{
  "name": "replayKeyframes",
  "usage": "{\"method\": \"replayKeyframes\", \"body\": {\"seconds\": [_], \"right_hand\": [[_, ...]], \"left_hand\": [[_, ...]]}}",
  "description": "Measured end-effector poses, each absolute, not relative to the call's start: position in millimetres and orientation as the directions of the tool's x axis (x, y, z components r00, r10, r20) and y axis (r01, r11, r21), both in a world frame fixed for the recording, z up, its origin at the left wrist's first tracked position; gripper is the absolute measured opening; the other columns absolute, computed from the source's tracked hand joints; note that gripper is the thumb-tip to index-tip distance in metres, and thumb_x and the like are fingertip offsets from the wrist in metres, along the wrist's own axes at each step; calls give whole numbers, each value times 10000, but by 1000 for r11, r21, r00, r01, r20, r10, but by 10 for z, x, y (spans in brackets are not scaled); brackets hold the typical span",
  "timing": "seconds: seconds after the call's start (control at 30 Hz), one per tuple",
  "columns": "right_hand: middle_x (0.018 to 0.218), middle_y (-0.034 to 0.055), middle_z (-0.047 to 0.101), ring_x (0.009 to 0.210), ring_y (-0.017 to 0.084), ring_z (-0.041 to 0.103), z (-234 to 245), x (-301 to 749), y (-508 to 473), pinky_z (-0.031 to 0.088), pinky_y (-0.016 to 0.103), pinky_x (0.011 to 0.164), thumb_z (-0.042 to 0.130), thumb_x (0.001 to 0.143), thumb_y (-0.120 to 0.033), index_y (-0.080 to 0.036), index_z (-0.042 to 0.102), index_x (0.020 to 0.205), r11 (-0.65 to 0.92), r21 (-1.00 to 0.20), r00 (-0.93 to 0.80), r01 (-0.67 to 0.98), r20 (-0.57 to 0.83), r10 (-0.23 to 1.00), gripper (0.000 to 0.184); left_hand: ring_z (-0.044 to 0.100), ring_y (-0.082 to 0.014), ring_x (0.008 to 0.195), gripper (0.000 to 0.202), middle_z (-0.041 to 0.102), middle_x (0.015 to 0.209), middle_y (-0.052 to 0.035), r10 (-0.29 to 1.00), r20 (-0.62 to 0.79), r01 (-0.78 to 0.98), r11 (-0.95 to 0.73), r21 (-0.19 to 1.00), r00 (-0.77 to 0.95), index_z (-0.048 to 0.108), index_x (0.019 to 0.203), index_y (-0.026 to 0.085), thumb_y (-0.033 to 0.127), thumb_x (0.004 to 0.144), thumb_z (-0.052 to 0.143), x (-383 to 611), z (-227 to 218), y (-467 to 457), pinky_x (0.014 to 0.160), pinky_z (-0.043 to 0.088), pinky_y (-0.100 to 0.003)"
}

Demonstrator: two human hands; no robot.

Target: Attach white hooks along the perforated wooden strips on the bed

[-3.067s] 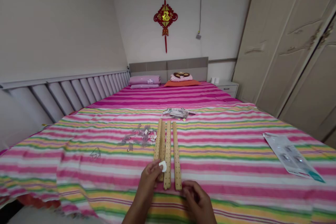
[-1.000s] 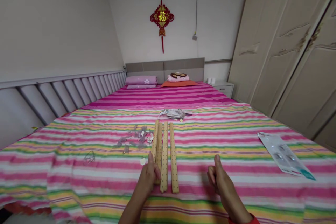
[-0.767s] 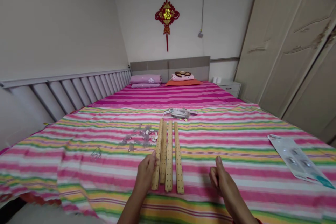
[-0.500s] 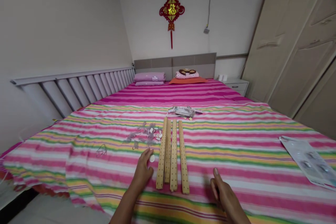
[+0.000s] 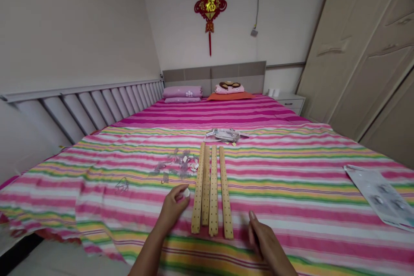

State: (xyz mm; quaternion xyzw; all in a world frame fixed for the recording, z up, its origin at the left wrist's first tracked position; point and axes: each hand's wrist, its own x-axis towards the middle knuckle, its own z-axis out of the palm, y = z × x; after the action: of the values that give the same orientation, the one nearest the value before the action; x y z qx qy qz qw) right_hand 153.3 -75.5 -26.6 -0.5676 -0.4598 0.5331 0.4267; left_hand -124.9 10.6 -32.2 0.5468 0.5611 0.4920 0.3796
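Note:
Thumb and forefinger of my left hand (image 5: 174,205) close around a small white round disc (image 5: 186,192), just left of the wooden strips. Several long wooden strips with rows of holes, such as this one (image 5: 214,189), lie side by side pointing away from me. My right hand (image 5: 267,239) is to the right of the strips, apart from them. Its thumb is raised off loosely bent fingers, and nothing shows in it. Beyond my left hand are small plastic packets (image 5: 181,164) with white bits among them.
A bundle of clear packaging (image 5: 224,135) lies past the far ends of the strips. At the right is a plastic blister pack (image 5: 381,196). A thin tangled item (image 5: 122,184) rests on the striped bedsheet (image 5: 291,198) at left. A radiator (image 5: 90,110) lines the left wall.
My left thumb and forefinger have closed on the white disc, which lay beside the fingertips before. My right hand has shifted left, nearer the strips. The view has moved slightly.

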Motion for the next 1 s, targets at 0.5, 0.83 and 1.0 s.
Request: {"method": "replayKeyframes", "body": {"seconds": [0.5, 0.83, 1.0], "right_hand": [[986, 83, 683, 902, 232, 622, -15, 1321, -675, 490, 315, 751, 700, 699, -447, -222, 697, 978, 183, -980, 63, -78, 178, 982, 359], [763, 41, 670, 607, 158, 570, -119, 1357, -745, 452, 252, 550, 650, 754, -414, -197, 695, 879, 200, -980, 56, 0, 199, 978, 254], [762, 54, 673, 634, 175, 599, -169, 1354, -759, 476, 266, 569, 652, 746, -445, -189, 693, 826, 220, -975, 78, 19, 221, 972, 272]], "left_hand": [[646, -151, 938, 334, 701, 1036, -74, 923, -220, -704, 383, 599, 315, 681, 953, 173, 204, 637, 786, -118, -41, -614, 860, 478, -248], [642, -162, 890, 291, 702, 962, -76, 885, -328, -608, 465, 643, 330, 658, 898, 180, 377, 700, 739, 4, -140, -677, 767, 459, -243], [609, -123, 767, 393, 685, 847, -45, 920, -319, -508, 393, 767, 229, 681, 858, 175, 467, 613, 777, 42, -109, -681, 649, 418, -195]]}}
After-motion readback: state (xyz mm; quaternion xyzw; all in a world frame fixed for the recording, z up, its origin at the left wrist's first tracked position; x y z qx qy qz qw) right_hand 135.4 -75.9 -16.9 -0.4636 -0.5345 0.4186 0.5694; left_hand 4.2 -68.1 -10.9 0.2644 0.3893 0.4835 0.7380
